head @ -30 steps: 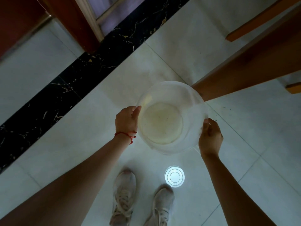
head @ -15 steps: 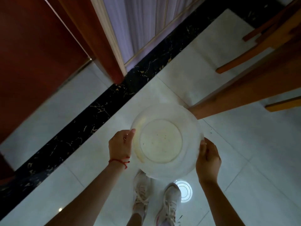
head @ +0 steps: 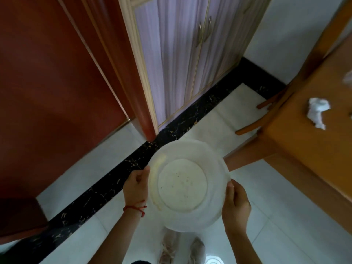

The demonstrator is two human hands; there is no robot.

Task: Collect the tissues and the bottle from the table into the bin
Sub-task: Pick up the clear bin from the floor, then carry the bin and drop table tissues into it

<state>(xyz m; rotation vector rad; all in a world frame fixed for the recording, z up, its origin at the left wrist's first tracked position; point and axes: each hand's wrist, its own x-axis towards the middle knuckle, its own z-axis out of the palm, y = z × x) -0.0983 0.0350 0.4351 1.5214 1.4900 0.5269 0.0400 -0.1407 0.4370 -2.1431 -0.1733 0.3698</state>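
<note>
I hold a round translucent white bin (head: 215, 159) in front of me, seen from above with nothing inside it. My left hand (head: 135, 186) grips its left rim and my right hand (head: 235, 203) grips its right rim. On the wooden table (head: 308, 149) at the right lies a crumpled white tissue (head: 317, 112). Another pale scrap (head: 347, 78) shows at the frame's right edge. No bottle is in view.
A table leg (head: 247, 156) stands just behind the bin. Wooden chair legs (head: 249, 127) reach out beside it. A red-brown door (head: 57, 73) is at the left and a pale cabinet (head: 190, 54) straight ahead. My shoes (head: 181, 248) are on white floor tiles.
The view has tilted up and to the right, so the table top and tissue have come into sight. The bin stays held in both hands, raised higher off the floor.
</note>
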